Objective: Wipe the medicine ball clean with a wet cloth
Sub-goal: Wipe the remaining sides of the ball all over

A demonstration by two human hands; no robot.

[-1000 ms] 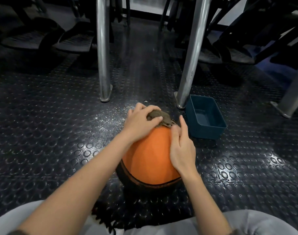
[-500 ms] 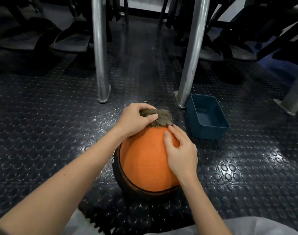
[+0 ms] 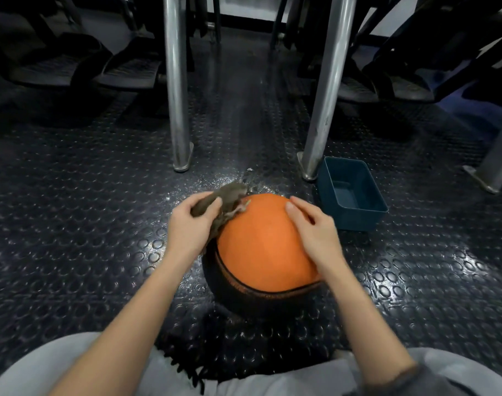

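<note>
An orange medicine ball [image 3: 261, 241] with a black lower half sits on the studded black floor in front of my knees. My left hand [image 3: 191, 227] grips a brown-grey wet cloth [image 3: 229, 197] and holds it against the ball's upper left side. The cloth is motion-blurred. My right hand [image 3: 315, 230] rests on the ball's upper right side, fingers relaxed and lightly bent, holding nothing.
A dark blue plastic tub [image 3: 352, 192] stands on the floor just right of the ball. Two metal legs [image 3: 177, 90] [image 3: 324, 90] rise behind it, with a third foot [image 3: 489, 170] at the far right. Water drops glisten on the floor [image 3: 209, 184] behind the ball.
My left hand has dragged the cloth from the top of the ball down to its left side. My right hand shifted to the right across the ball.
</note>
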